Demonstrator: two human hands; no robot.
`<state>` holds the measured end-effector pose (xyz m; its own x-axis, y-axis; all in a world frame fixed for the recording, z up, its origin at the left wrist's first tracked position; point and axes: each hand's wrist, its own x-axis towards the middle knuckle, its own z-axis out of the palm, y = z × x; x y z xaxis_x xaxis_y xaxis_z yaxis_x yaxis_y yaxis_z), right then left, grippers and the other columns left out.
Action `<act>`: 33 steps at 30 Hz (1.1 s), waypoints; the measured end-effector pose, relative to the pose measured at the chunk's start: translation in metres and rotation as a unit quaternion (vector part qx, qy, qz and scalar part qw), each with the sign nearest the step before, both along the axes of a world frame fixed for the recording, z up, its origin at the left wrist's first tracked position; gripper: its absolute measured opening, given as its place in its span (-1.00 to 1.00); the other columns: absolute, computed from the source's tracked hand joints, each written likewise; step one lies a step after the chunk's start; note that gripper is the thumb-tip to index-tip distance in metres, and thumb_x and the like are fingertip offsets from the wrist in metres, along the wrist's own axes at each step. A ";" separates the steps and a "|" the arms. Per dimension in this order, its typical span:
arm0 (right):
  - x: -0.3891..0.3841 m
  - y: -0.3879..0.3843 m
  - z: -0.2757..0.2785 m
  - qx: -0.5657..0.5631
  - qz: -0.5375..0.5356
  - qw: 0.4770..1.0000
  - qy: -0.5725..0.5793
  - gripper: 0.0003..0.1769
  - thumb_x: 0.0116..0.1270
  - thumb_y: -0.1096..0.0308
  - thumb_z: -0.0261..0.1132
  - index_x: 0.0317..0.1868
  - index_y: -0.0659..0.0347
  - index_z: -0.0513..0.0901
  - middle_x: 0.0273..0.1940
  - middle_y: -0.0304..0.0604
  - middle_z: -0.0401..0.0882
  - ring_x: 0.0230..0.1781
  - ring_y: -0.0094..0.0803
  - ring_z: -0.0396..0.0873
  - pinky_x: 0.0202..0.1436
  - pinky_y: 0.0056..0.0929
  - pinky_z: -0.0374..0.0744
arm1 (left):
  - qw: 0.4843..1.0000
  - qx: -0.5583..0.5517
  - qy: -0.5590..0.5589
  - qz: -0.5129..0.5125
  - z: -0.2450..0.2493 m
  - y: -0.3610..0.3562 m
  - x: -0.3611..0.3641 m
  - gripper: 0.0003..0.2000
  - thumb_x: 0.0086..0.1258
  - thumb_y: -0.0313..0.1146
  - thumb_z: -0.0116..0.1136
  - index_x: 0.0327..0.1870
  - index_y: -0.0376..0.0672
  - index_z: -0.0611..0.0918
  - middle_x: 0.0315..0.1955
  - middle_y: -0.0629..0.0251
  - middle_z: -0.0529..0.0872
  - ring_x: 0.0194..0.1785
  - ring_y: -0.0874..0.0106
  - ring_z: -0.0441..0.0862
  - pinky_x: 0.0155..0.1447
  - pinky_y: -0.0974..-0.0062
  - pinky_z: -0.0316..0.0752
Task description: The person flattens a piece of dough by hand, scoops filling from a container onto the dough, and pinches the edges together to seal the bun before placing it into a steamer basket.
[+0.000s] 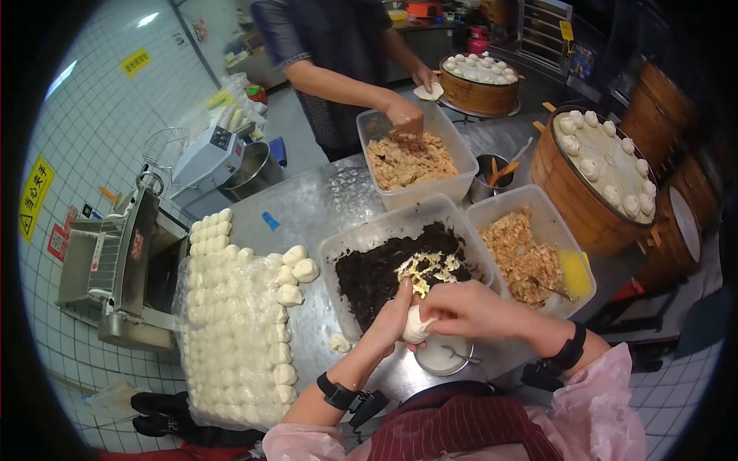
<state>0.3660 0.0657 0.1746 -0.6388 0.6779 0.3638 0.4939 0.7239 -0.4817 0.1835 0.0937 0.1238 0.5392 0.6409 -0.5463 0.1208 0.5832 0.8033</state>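
A round white bun (416,326) rests in my left hand (390,321), whose fingers curl around its side and underneath. From the right, my right hand (459,309) pinches the dough at the bun's top edge. Just beyond both hands lies a plastic tub (330,259) holding dark filling (367,269) with pale yellow bits over it. Below the bun, a small metal bowl (439,361) with a utensil in it is partly covered by my hands. Left of the tub, several dough pieces (288,295) stand in rows, mostly under clear plastic.
Opposite, another person's hand (405,117) reaches into a tub of meat filling (400,165); their other hand holds a dough wrapper (429,91). At right are another filling tub (576,296), a metal pot of utensils (492,175) and bamboo steamers (573,188) with buns. A dough machine (127,269) stands left.
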 end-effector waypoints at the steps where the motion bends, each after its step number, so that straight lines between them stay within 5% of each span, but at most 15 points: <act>1: 0.005 0.002 0.009 -0.208 -0.018 0.973 0.102 -0.76 0.14 0.36 0.33 -0.18 0.16 0.52 -0.35 -0.25 0.49 -0.45 -0.48 0.52 -0.37 -0.49 0.53 | 1.000 -0.001 0.002 0.001 -0.003 0.000 -0.003 -0.31 0.43 0.26 -0.52 -0.29 -0.24 0.53 -0.64 0.23 0.59 -0.71 0.43 0.55 -0.74 0.60 0.38; 2: 0.010 0.003 0.014 -0.404 -0.034 0.893 0.196 -0.70 0.15 0.33 0.37 -0.12 0.15 0.54 -0.36 -0.26 0.49 -0.42 -0.53 0.51 -0.34 -0.51 0.52 | 0.999 -0.038 -0.027 0.020 -0.005 0.001 -0.005 -0.30 0.43 0.26 -0.53 -0.26 -0.24 0.54 -0.61 0.20 0.60 -0.68 0.39 0.57 -0.70 0.57 0.43; 4: 0.015 0.006 0.010 -0.384 -0.064 0.897 0.210 -0.57 0.12 0.30 0.41 0.01 0.16 0.54 -0.27 -0.24 0.49 -0.36 -0.59 0.49 -0.28 -0.57 0.50 | 0.995 -0.069 -0.060 0.045 -0.005 0.007 -0.005 -0.30 0.42 0.26 -0.53 -0.23 -0.24 0.54 -0.58 0.18 0.62 -0.64 0.34 0.60 -0.66 0.54 0.47; 6: 0.007 0.000 0.006 -0.226 -0.150 0.941 0.201 -0.56 0.08 0.36 0.44 -0.02 0.23 0.54 -0.11 -0.22 0.46 -0.25 -0.59 0.51 -0.27 -0.67 0.50 | 0.955 -0.220 -0.141 0.137 -0.005 0.009 -0.007 -0.27 0.42 0.27 -0.57 -0.16 -0.24 0.56 -0.49 0.13 0.64 -0.52 0.23 0.65 -0.53 0.45 0.58; 7: 0.002 -0.003 0.004 -0.235 -0.145 0.945 0.177 -0.41 0.08 0.30 0.45 0.13 0.21 0.46 0.00 -0.17 0.43 -0.12 -0.51 0.52 -0.12 -0.56 0.53 | 0.926 -0.277 -0.204 0.153 -0.013 0.014 -0.011 -0.26 0.41 0.28 -0.59 -0.01 -0.23 0.52 -0.33 0.03 0.63 -0.30 0.11 0.66 -0.27 0.21 0.64; 10: -0.011 -0.005 -0.006 -0.057 -0.127 0.983 0.118 -0.25 0.07 0.24 0.45 0.27 0.16 0.34 0.07 -0.13 0.42 -0.03 -0.40 0.52 0.04 -0.43 0.51 | 0.910 -0.265 -0.279 0.156 -0.009 0.010 -0.003 -0.25 0.40 0.29 -0.60 0.15 -0.23 0.42 -0.14 -0.07 0.59 -0.13 0.03 0.63 -0.05 0.00 0.57; 12: -0.012 -0.004 -0.005 -0.092 -0.127 0.980 0.125 -0.20 0.07 0.31 0.41 0.33 0.14 0.25 0.07 -0.03 0.42 0.02 -0.27 0.51 0.09 -0.37 0.49 | 0.893 -0.269 -0.342 0.114 -0.008 0.009 -0.005 -0.25 0.40 0.29 -0.59 0.26 -0.22 0.31 0.01 -0.13 0.52 0.00 -0.04 0.56 0.10 -0.11 0.45; 14: -0.011 0.001 -0.001 -0.352 -0.126 0.887 0.270 -0.22 0.08 0.33 0.40 0.32 0.18 0.26 0.09 -0.04 0.44 0.05 -0.34 0.49 0.12 -0.40 0.47 | 0.915 -0.239 -0.318 0.064 0.010 0.002 -0.006 -0.22 0.38 0.32 -0.53 0.29 -0.26 0.26 0.13 -0.15 0.44 0.13 -0.07 0.49 0.16 -0.06 0.44; 18: 0.004 0.010 0.006 -0.508 -0.027 0.749 0.425 -0.26 0.21 0.34 0.33 0.36 0.20 0.19 0.04 -0.07 0.53 0.03 -0.44 0.50 0.10 -0.44 0.46 | 0.940 -0.182 -0.289 -0.003 0.020 0.006 -0.022 -0.23 0.37 0.32 -0.45 0.29 -0.24 0.27 0.17 -0.13 0.41 0.20 -0.01 0.45 0.20 -0.08 0.40; 20: 0.003 0.011 0.008 -0.528 0.014 0.742 0.412 -0.29 0.27 0.34 0.28 0.36 0.20 0.16 -0.01 -0.06 0.56 0.03 -0.46 0.50 0.08 -0.45 0.48 | 0.939 -0.175 -0.270 0.122 0.018 0.003 -0.013 -0.25 0.37 0.31 -0.36 0.27 -0.23 0.28 0.15 -0.10 0.43 0.19 0.05 0.47 0.17 -0.08 0.43; 23: -0.013 0.015 0.012 -0.536 0.000 0.769 0.348 -0.25 0.25 0.29 0.28 0.38 0.19 0.13 -0.01 -0.08 0.56 -0.01 -0.43 0.54 -0.02 -0.44 0.53 | 0.923 -0.209 -0.296 0.131 0.021 0.004 -0.006 -0.29 0.37 0.28 -0.29 0.23 -0.24 0.34 0.13 -0.03 0.48 0.17 0.11 0.50 0.14 -0.03 0.48; 26: -0.024 0.010 0.017 -0.293 -0.157 0.942 0.050 -0.41 0.31 0.22 0.19 0.29 0.23 0.26 -0.05 0.02 0.57 -0.17 -0.21 0.62 -0.13 -0.36 0.56 | 0.920 -0.224 -0.285 0.149 0.019 0.000 0.000 -0.34 0.39 0.24 -0.27 0.19 -0.22 0.39 0.10 0.06 0.51 0.15 0.18 0.52 0.16 0.03 0.47; 29: -0.031 0.004 0.011 -0.183 -0.210 0.953 0.121 -0.50 0.30 0.20 0.18 0.19 0.23 0.39 -0.19 -0.01 0.58 -0.20 -0.12 0.60 -0.16 -0.33 0.55 | 0.913 -0.241 -0.240 0.227 0.012 -0.001 -0.001 -0.41 0.43 0.18 -0.26 0.15 -0.19 0.44 0.08 0.17 0.54 0.13 0.27 0.53 0.20 0.11 0.43; 31: -0.029 0.004 0.004 -0.027 -0.248 0.944 0.216 -0.64 0.23 0.32 0.26 0.04 0.21 0.54 -0.28 -0.08 0.58 -0.23 -0.14 0.59 -0.18 -0.34 0.55 | 0.854 -0.276 -0.368 0.243 -0.005 0.002 -0.008 -0.44 0.44 0.14 -0.24 0.07 -0.23 0.48 0.01 0.09 0.55 0.07 0.20 0.54 0.22 0.06 0.40; 33: -0.026 -0.002 -0.003 -0.026 -0.233 0.952 0.198 -0.67 0.19 0.37 0.30 -0.02 0.22 0.57 -0.26 -0.09 0.58 -0.23 -0.17 0.59 -0.19 -0.34 0.55 | 0.827 -0.287 -0.415 0.246 -0.014 0.000 -0.013 -0.47 0.44 0.10 -0.21 0.04 -0.23 0.49 -0.01 0.10 0.57 0.06 0.21 0.54 0.23 0.06 0.39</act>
<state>0.3403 0.0641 0.1714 -0.0844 0.8780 0.4712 0.5276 0.4405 -0.7264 0.1702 0.0939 0.1097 0.6321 0.6583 -0.4089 -0.6998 0.7115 0.0637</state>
